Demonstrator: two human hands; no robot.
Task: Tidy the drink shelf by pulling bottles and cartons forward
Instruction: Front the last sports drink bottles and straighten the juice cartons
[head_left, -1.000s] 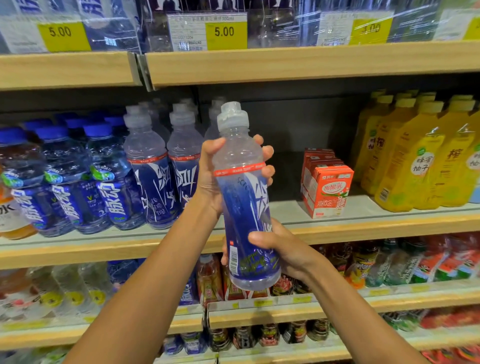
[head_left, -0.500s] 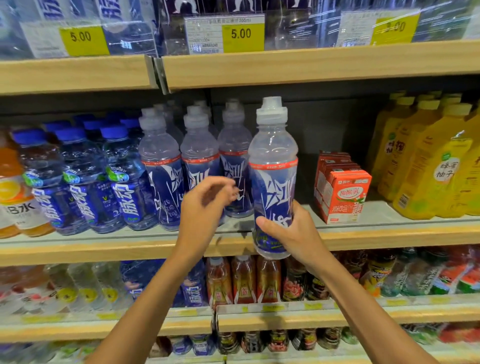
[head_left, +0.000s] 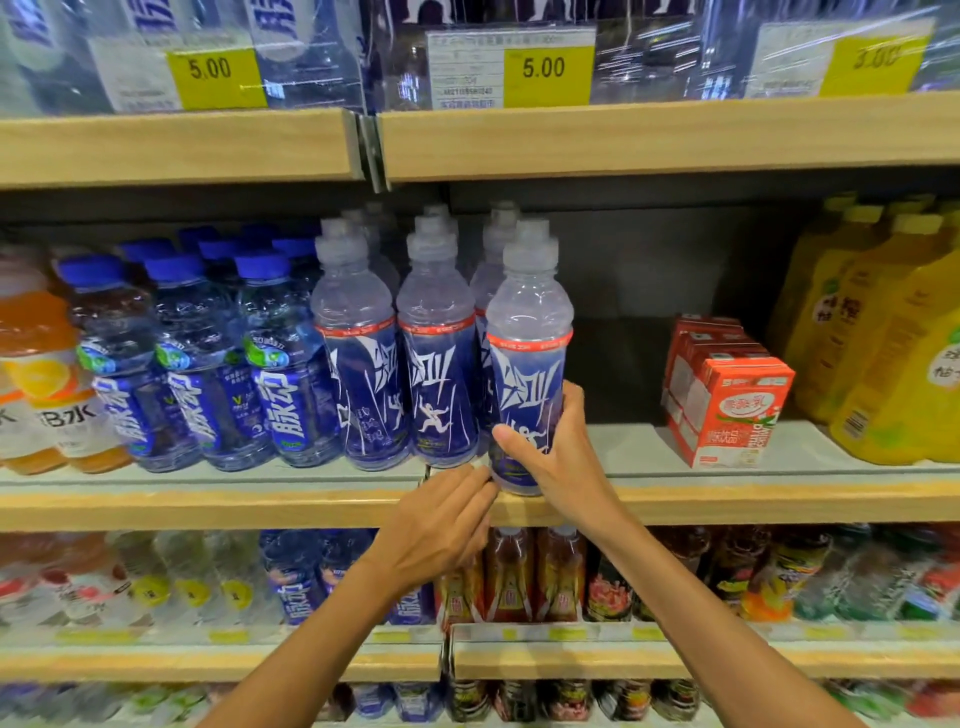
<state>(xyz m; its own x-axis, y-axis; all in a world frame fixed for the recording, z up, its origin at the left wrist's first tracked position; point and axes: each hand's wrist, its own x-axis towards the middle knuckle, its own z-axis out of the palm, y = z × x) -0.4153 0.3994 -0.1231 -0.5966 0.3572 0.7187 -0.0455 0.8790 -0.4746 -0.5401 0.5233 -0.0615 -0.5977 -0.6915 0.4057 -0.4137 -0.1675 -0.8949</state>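
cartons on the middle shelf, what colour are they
The cartons are red-orange with white patches, clearest in the head view.

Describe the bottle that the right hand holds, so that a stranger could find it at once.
Look along the middle shelf to the clear bottles with dark blue labels and pale caps. The bottle is the rightmost front one, beside the gap before the red cartons. Only it has the right hand round its lower part.

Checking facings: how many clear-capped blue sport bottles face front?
3: the left bottle and middle bottle stand on the shelf; the right hand grips the third bottle at its edge. More hide behind.
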